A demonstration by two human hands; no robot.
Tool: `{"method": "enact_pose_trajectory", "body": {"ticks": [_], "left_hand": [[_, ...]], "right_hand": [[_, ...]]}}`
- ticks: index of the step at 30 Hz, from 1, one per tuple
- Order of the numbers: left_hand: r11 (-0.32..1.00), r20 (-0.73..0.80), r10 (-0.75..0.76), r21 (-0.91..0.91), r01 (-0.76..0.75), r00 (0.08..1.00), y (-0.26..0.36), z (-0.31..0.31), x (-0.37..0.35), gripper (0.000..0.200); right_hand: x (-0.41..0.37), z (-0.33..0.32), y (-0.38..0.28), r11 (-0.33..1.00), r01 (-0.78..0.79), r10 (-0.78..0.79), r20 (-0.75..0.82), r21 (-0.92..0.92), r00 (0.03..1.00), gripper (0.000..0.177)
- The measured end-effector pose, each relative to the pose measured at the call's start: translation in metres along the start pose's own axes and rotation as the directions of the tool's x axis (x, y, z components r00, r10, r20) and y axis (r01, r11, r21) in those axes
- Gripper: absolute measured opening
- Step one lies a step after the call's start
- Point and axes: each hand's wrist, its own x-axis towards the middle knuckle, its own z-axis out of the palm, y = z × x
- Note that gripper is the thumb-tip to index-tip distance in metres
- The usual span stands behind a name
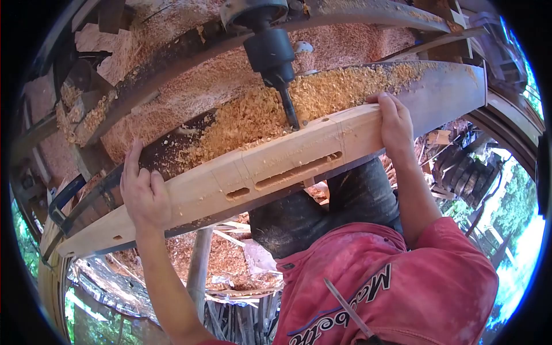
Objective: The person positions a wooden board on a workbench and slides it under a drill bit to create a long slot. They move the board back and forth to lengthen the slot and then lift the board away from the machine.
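Observation:
A long pale wooden beam (pixel 201 187) lies slantwise across a curved board, with a long slot and a short slot cut in its near face and pencil lines across it. My left hand (pixel 145 198) is on its left part, palm against the near face, index finger stretched over the far edge and other fingers curled. Around the beam's right end my right hand (pixel 395 126) is closed, fingers over the top edge. Between my hands a drill bit (pixel 289 106), held in a dark chuck (pixel 270 52), comes down to the beam's upper face, beside a small hole.
Wood shavings (pixel 241 123) are heaped on the curved board (pixel 445 92) behind the beam. A clamp (pixel 64 201) sits at the board's left end. A wooden pole (pixel 199 264) stands below. More shavings cover the ground, and scrap wood lies at the right.

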Motion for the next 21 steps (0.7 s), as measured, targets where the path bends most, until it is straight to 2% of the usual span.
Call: {"method": "enact_pose_trajectory", "body": {"ticks": [3, 11, 13, 15, 16, 18, 21], "left_hand": [[0.996, 0.015, -0.074, -0.053, 0.074, 0.997, 0.005, -0.002, 0.002, 0.021], [0.998, -0.068, -0.034, -0.051, 0.030, 0.997, 0.003, 0.001, 0.004, 0.021], [0.999, -0.112, 0.001, -0.034, -0.005, 0.994, 0.006, 0.000, 0.001, 0.021], [0.970, -0.021, -0.186, -0.166, 0.180, 0.982, 0.012, -0.002, -0.003, 0.025], [0.973, -0.022, -0.176, -0.159, 0.170, 0.984, 0.015, -0.003, -0.007, 0.025], [0.950, 0.143, -0.293, -0.071, 0.305, 0.945, 0.017, -0.003, -0.011, 0.030], [0.971, 0.145, -0.219, -0.061, 0.229, 0.965, 0.006, 0.009, -0.033, 0.034]], "right_hand": [[0.002, 0.001, -0.001, 1.000, -0.007, 0.007, -0.004, 0.014, 1.000, 0.040], [0.004, 0.002, 0.003, 0.999, 0.012, -0.010, -0.031, 0.039, 0.999, 0.040], [0.006, 0.001, 0.007, 1.000, 0.002, -0.002, 0.020, 0.009, 1.000, 0.041], [0.001, -0.002, 0.007, 0.999, -0.004, 0.003, 0.021, 0.032, 1.000, 0.042], [-0.002, -0.004, 0.008, 1.000, 0.008, -0.009, 0.042, 0.021, 0.999, 0.042], [-0.008, -0.006, 0.014, 0.999, 0.036, -0.037, 0.057, 0.024, 0.998, 0.042], [-0.035, -0.010, 0.040, 0.996, 0.083, -0.084, 0.032, 0.026, 0.996, 0.041]]}}
